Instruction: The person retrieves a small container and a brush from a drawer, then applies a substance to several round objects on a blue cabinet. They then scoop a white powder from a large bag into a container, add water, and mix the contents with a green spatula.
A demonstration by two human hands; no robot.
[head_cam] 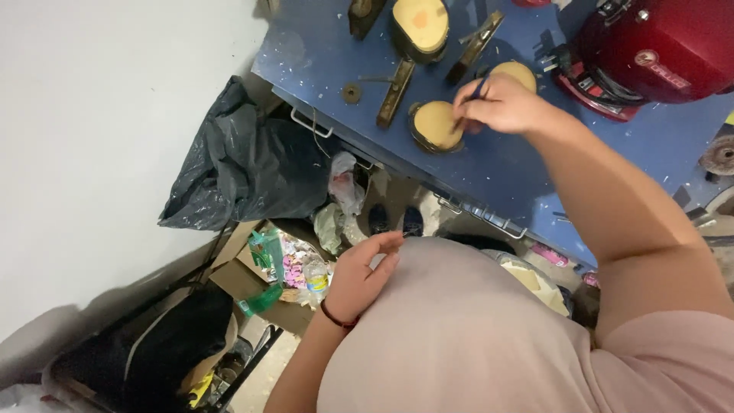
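Nearest us, our left hand (359, 277) rests flat against our shirt (459, 336), fingers loosely together, holding nothing, well apart from the work. Farther out, our right hand (498, 103) reaches over the blue counter (505, 172), fingers pinched on a thin dark tool (468, 101) whose tip slants down and left onto a round tan disc (436, 125). So the disc lies just left of that hand, touching the tool, and the right hand is plainly the nearer one. A second disc (517, 73) sits just behind the hand. Beyond stand brass-coloured bars (395, 93) and a larger padded piece (420, 23).
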